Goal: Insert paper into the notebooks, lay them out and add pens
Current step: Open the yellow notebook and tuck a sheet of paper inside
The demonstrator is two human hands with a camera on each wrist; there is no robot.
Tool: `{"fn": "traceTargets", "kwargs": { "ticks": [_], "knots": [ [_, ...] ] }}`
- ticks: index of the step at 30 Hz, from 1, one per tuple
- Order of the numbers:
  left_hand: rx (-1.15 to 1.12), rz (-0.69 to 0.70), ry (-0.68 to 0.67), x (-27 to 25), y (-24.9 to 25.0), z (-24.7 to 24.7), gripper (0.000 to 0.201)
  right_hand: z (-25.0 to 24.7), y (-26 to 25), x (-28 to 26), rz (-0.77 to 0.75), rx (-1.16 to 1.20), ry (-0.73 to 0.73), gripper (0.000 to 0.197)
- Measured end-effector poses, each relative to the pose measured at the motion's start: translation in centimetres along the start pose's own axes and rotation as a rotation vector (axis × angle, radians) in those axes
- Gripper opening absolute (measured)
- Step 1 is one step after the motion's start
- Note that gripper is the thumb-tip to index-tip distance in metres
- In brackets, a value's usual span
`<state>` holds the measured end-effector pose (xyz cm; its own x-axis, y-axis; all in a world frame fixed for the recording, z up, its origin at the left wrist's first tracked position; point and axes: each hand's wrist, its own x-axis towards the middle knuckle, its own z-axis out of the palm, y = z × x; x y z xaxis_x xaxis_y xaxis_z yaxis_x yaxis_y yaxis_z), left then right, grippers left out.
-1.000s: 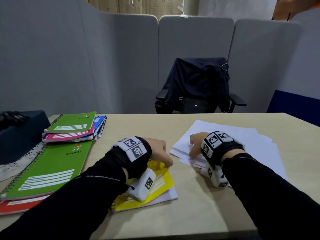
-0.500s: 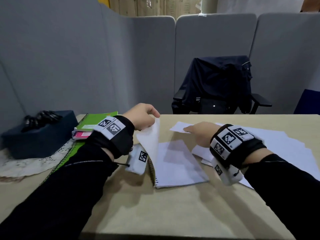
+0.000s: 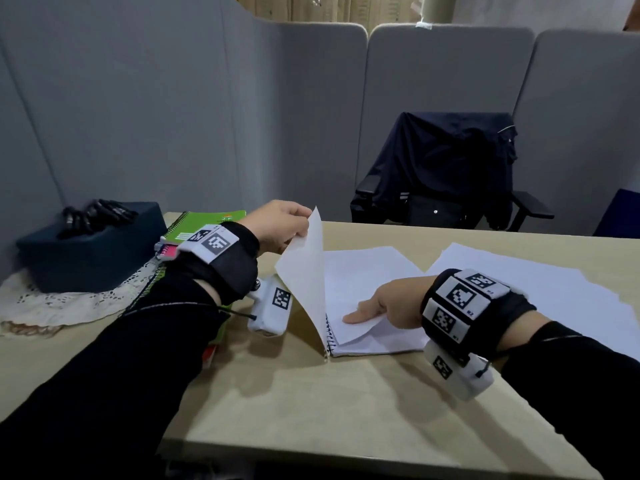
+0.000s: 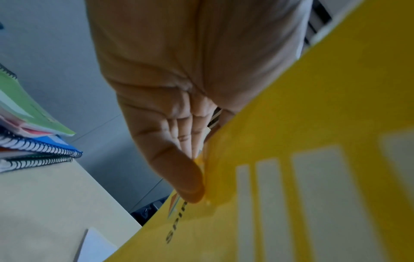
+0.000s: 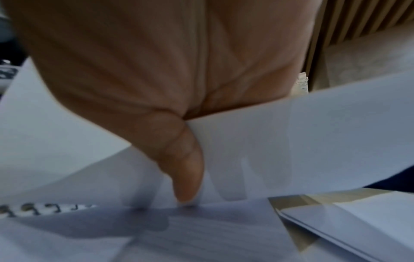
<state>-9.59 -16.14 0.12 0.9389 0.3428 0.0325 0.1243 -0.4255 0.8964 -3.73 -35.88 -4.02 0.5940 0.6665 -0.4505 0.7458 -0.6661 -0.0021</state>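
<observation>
On the table, left hand (image 3: pixel 277 223) pinching notebook cover (image 4: pixel 313 159) (yellow) raised, right hand (image 3: pixel 388 303) gripping loose sheet (image 3: pixel 360 271) inside.

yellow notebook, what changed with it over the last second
It was shut flat under the left hand; now that hand holds the yellow notebook's cover lifted upright. The right hand left the loose paper stack and brought a sheet onto the open page, pinched in its fingers. The notebook pile stayed put.
</observation>
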Motion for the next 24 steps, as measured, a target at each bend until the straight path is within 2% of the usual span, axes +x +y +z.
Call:
{"fn": "traceTargets", "kwargs": {
  "ticks": [4,8,10,13,17,19,21,22,24],
  "knots": [
    [-0.095,-0.045,-0.053,0.5,0.2,1.3,0.036,0.1,-0.1,-0.3,-0.043,0.038,-0.033,0.077],
    [-0.183,-0.185,-0.160,0.5,-0.5,3.0,0.043,0.6,-0.3,0.1,-0.059,0.058,-0.051,0.060],
    [-0.085,-0.268,-0.194,0.8,-1.4,3.8,0.049,0.7,0.0,0.1,-0.044,0.086,-0.058,0.062],
    [0.119,-0.367,-0.218,1.0,-2.6,5.1,0.046,0.6,0.4,-0.4,-0.019,0.150,-0.078,0.067],
    [0.312,-0.400,-0.229,1.7,-4.1,5.9,0.044,-0.2,1.4,-0.9,-0.011,0.222,-0.118,0.055],
    [0.433,-0.374,-0.240,1.9,-4.3,6.0,0.043,-1.5,2.7,-1.0,0.087,0.124,-0.032,0.041],
    [0.542,-0.339,-0.261,2.0,-4.0,6.0,0.044,-3.2,3.9,-1.8,0.254,-0.030,0.163,0.029],
    [0.612,-0.314,-0.283,2.0,-3.7,6.1,0.047,-3.9,4.2,-2.3,0.300,-0.080,0.244,0.028],
    [0.823,-0.280,-0.354,1.9,-2.7,6.1,0.053,-4.6,4.0,-2.9,0.290,-0.120,0.291,0.032]
  ]
}}
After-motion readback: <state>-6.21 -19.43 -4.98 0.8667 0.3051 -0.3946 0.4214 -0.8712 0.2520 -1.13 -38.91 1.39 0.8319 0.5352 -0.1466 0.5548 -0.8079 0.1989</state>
